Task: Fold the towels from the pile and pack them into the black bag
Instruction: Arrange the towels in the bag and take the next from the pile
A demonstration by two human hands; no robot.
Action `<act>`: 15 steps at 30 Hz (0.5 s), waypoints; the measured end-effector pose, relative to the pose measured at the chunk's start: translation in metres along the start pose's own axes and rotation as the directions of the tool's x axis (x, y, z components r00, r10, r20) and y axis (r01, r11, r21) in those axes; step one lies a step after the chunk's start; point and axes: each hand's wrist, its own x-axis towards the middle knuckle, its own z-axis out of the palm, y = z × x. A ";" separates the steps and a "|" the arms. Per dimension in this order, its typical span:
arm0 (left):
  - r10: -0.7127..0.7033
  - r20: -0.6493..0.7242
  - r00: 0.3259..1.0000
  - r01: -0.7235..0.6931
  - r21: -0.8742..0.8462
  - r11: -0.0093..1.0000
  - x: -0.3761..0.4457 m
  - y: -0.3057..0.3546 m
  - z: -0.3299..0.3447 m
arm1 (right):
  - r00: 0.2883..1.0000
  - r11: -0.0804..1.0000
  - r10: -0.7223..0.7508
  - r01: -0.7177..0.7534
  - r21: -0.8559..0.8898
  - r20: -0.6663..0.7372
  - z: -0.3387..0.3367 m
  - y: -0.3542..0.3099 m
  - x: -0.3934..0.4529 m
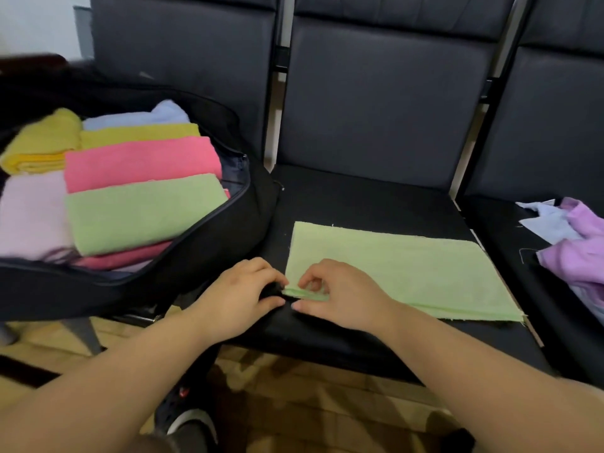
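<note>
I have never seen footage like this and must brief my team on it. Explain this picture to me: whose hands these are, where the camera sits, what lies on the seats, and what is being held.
There is no machine here. A person wears a camera on the head, so the one picture looks forward and down at their own two bare hands.

The left hand and the right hand meet at the near left corner of a light green towel, which lies flat and partly folded on the middle seat of a row of dark chairs. Both hands pinch that corner between curled fingers and thumb; that is the only grip in view.

On the left sits an open black bag, already holding folded towels in yellow, pink, green, pale blue and pale pink. On the right seat lies the pile of unfolded purple and pale blue cloths.
</note>
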 end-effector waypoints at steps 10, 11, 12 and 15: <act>0.068 0.137 0.988 -0.089 0.159 0.983 0.016 -0.006 -0.004 | 0.998 0.998 0.056 -0.056 0.005 0.031 0.007 0.000 0.014; 0.083 0.139 0.987 -0.106 0.171 0.980 0.019 -0.006 -0.004 | 0.997 0.998 0.058 -0.059 0.022 0.047 0.007 0.001 0.015; 0.097 0.138 0.986 -0.122 0.184 0.975 0.023 -0.006 -0.003 | 0.996 0.997 0.058 -0.061 0.048 0.063 0.006 0.002 0.016; 0.107 0.169 0.980 -0.147 0.242 0.959 0.032 -0.005 -0.003 | 0.994 0.990 0.060 -0.071 0.124 0.092 0.006 0.005 0.018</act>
